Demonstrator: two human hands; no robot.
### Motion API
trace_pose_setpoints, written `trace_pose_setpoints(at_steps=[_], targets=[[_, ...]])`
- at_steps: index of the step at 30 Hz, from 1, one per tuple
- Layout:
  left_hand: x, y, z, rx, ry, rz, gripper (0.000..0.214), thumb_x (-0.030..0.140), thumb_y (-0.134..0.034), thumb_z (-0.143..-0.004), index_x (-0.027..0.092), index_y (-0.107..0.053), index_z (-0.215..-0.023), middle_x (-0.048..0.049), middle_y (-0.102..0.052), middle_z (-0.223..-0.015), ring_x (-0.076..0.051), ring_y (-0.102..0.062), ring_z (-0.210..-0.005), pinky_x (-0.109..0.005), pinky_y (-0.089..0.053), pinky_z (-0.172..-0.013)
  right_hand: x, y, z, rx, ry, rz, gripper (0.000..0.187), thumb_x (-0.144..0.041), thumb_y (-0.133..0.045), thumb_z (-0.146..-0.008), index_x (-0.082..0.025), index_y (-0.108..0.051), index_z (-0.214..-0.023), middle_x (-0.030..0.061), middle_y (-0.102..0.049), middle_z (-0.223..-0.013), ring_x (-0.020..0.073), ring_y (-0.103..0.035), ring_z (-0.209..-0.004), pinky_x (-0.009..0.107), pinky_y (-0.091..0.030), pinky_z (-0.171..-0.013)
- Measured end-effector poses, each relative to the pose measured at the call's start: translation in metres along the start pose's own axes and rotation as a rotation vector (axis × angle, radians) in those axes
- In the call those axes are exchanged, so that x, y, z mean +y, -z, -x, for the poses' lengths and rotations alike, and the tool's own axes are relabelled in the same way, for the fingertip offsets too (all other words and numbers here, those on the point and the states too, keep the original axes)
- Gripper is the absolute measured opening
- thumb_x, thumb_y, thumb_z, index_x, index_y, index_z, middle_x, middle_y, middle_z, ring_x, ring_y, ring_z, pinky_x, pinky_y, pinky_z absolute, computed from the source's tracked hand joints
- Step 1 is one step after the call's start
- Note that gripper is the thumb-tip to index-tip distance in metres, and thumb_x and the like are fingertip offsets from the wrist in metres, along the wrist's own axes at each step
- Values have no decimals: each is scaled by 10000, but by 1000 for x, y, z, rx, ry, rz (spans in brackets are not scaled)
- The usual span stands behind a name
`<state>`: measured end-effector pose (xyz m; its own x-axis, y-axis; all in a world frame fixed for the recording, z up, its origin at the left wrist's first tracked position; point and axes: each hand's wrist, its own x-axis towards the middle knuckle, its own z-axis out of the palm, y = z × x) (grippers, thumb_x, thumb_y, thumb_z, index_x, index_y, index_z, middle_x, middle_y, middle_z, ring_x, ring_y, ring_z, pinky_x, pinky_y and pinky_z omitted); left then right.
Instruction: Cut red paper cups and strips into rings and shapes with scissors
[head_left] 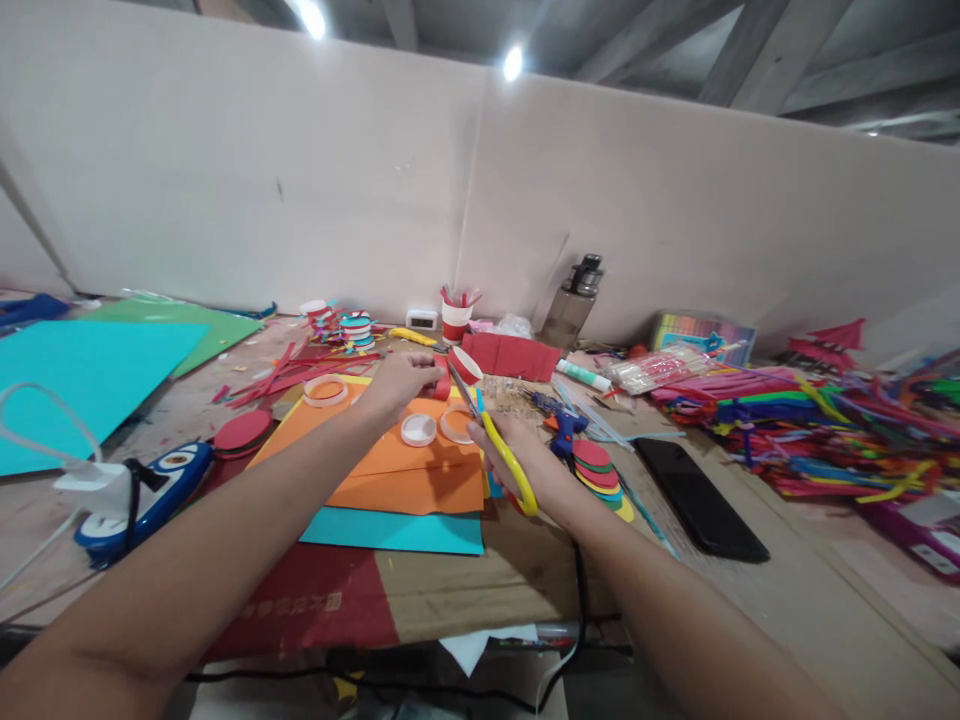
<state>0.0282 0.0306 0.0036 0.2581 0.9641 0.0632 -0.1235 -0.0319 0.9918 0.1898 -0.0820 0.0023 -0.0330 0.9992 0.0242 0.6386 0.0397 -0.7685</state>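
My left hand point(401, 383) is closed on a red paper strip point(444, 382) that curls into a white-edged ring point(466, 364) above the orange paper point(390, 470). My right hand point(517, 462) grips yellow-handled scissors point(504, 455), whose blades point up and left toward the red strip. Two white rings point(418, 429) lie on the orange sheet between my hands, and a third ring point(325, 390) lies further left. A teal sheet point(397, 530) lies under the orange one.
A black phone point(701, 497) and a blue glue gun point(561, 418) lie right of my right hand beside stacked paper circles point(598, 467). Coloured strips point(825, 430) fill the right side. A blue case point(154, 495), a cyan sheet point(67, 385), a bottle point(574, 300) and a red-white cup point(455, 320) are nearby.
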Motion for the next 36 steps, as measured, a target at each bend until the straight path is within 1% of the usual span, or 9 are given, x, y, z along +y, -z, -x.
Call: trace_pose_setpoints(at_steps=[5,10,14,20,25,27,30,34,36], targets=[[-1,1,0,-15,8,-13,130,230,-707,-612,119,-652,-651,18,-521,-593,-65,-468,-537,-232,-441,-569,0,4,0,-20,2,-10,311,-493,-601,-846,-190,-564,-787,-28,-521,-543,105,-461,-484,208,-338,-466],[3,-2,3,-5,37,16,159,227,-705,-621,107,-687,-724,12,-552,-610,-73,-492,-546,-247,-469,-594,-1,4,1,-27,-2,-5,305,-486,-588,-858,-183,-619,-862,-21,-536,-549,114,-486,-494,208,-348,-474],[3,-4,4,22,35,34,106,198,-703,-617,115,-658,-667,28,-525,-578,-62,-468,-526,-235,-450,-577,-2,1,2,-28,-15,0,303,-468,-555,-876,-172,-621,-868,-22,-540,-533,110,-480,-474,203,-335,-454],[-2,-3,3,-46,30,63,192,201,-744,-589,113,-700,-754,-21,-654,-706,-92,-566,-609,-251,-476,-635,-1,-1,3,-26,-51,10,294,-458,-563,-862,-166,-584,-838,-34,-535,-526,87,-450,-449,192,-306,-436],[-5,-2,2,-49,31,97,297,173,-765,-560,108,-724,-846,-61,-718,-811,-124,-625,-669,-270,-496,-676,5,-1,0,-1,-35,20,278,-439,-580,-843,-179,-561,-747,-17,-544,-534,91,-450,-462,202,-299,-441],[-7,-2,2,-51,24,104,311,166,-768,-561,110,-723,-863,-68,-723,-828,-124,-627,-665,-269,-494,-667,9,-3,-2,4,-12,-6,262,-429,-601,-827,-187,-566,-734,-13,-539,-525,101,-460,-470,208,-300,-447],[-11,-2,0,-54,11,104,284,159,-767,-563,115,-710,-838,-66,-717,-824,-123,-622,-653,-265,-485,-640,14,-5,-5,12,9,-50,246,-428,-625,-807,-194,-579,-741,-19,-518,-496,107,-461,-466,209,-298,-446],[-14,0,1,-63,6,96,285,155,-753,-568,113,-701,-846,-46,-689,-778,-129,-616,-673,-264,-484,-641,16,-7,-6,6,-6,-74,281,-468,-630,-798,-193,-581,-766,-33,-509,-489,94,-435,-439,198,-288,-424],[-14,3,1,-40,18,101,311,147,-754,-562,110,-698,-866,-37,-680,-775,-128,-614,-688,-266,-488,-661,15,-8,-4,2,-19,-95,307,-494,-611,-813,-191,-574,-784,-39,-510,-497,86,-423,-425,193,-275,-406]])
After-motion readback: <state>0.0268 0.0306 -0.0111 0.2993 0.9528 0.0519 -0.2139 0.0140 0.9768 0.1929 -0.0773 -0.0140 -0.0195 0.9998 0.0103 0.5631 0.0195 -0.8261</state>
